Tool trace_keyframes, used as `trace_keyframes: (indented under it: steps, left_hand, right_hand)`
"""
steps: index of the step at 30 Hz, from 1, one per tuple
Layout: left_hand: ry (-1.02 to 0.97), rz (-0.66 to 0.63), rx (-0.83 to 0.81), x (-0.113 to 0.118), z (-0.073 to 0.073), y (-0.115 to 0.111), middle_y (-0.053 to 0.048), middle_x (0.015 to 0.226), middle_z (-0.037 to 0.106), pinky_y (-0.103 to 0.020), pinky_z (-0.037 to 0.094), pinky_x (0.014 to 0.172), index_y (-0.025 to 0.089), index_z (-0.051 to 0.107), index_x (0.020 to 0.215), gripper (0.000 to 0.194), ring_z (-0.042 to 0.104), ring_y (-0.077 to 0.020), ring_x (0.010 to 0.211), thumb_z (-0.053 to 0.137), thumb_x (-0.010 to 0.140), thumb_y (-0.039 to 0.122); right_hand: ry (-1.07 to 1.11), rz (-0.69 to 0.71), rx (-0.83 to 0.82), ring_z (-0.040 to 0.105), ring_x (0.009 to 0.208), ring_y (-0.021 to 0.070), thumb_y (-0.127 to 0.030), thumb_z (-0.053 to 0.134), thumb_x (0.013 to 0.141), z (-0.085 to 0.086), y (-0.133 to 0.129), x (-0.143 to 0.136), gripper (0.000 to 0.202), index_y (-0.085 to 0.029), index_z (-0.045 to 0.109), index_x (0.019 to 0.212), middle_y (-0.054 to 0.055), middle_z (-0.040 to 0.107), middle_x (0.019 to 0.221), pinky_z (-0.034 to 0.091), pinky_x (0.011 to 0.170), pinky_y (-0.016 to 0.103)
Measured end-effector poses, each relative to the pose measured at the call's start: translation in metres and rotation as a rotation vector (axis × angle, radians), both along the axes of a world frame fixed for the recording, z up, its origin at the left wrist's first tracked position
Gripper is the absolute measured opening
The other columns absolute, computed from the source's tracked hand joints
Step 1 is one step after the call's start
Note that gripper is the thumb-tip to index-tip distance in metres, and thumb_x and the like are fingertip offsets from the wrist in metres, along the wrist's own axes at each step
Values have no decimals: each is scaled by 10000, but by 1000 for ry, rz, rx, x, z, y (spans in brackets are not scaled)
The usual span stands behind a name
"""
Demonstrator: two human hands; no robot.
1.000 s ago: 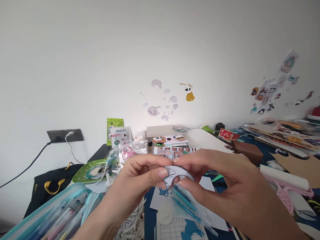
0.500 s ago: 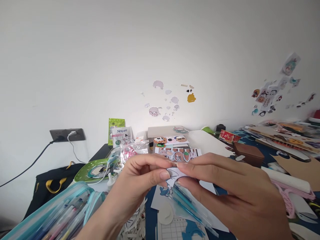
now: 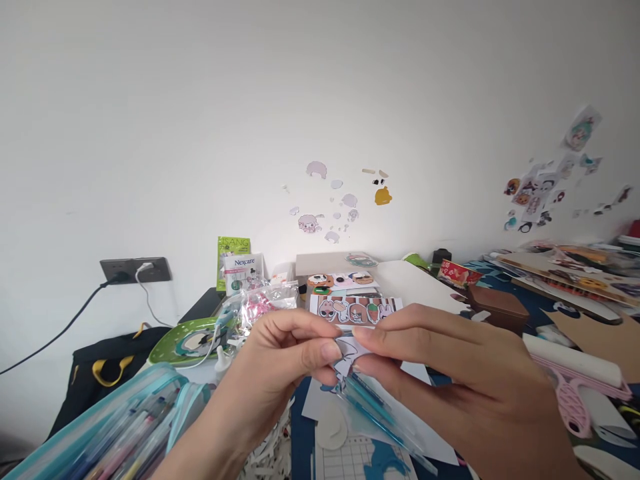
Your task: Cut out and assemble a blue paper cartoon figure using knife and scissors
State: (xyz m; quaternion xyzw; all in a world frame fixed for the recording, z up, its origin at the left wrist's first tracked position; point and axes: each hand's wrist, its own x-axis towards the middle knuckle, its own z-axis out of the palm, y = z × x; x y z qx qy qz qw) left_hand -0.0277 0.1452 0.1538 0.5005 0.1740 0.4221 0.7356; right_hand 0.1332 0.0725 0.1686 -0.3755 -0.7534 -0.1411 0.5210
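Between my two hands is a small white paper cutout (image 3: 346, 357) with dark drawn lines. My left hand (image 3: 285, 360) pinches its left edge between thumb and fingers. From the other side, my right hand (image 3: 440, 373) grips its right edge with fingertips and thumb, and its fingers cover part of the paper. Below the cutout, blue pens (image 3: 375, 413) lie slanted over a white sheet (image 3: 430, 433). A gridded board (image 3: 340, 460) with a blue cut shape (image 3: 385, 461) on it sits nearer to me. Behind my fingers is a strip of cartoon stickers (image 3: 357, 312).
On the left stand a clear pencil case (image 3: 130, 427) full of pens and a green plate (image 3: 165, 343). Paper scraps (image 3: 270, 453) heap beside my left wrist. On the right are a lint roller (image 3: 573, 360), a brown box (image 3: 497, 308) and stacked cardboard (image 3: 565, 273).
My fingers have shifted slightly around the paper cutout, and my right hand has moved a little left. Both hands still hold the cutout.
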Motion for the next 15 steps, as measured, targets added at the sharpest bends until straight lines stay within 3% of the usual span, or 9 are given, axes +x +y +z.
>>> trace_keyframes:
  steps: [6, 15]
  left_hand:
    - [-16, -41, 33, -4, 0, -3, 33, 591, 732, -62, 510, 499, 219, 784, 627, 143, 636, -34, 469, 916, 578, 245]
    - [-22, -43, 17, -1, 0, -1, 35, 532, 718, -67, 516, 516, 220, 788, 644, 153, 645, -40, 474, 918, 577, 262]
  right_hand:
    - [27, 50, -9, 700, 633, 119, -73, 675, 812, -2, 0, 0, 153, -226, 678, 810, -4, 738, 731, 595, 599, 186]
    - [27, 0, 5, 692, 637, 106, -96, 688, 805, 1, -1, 0, 145, -230, 697, 860, -7, 747, 763, 582, 612, 172]
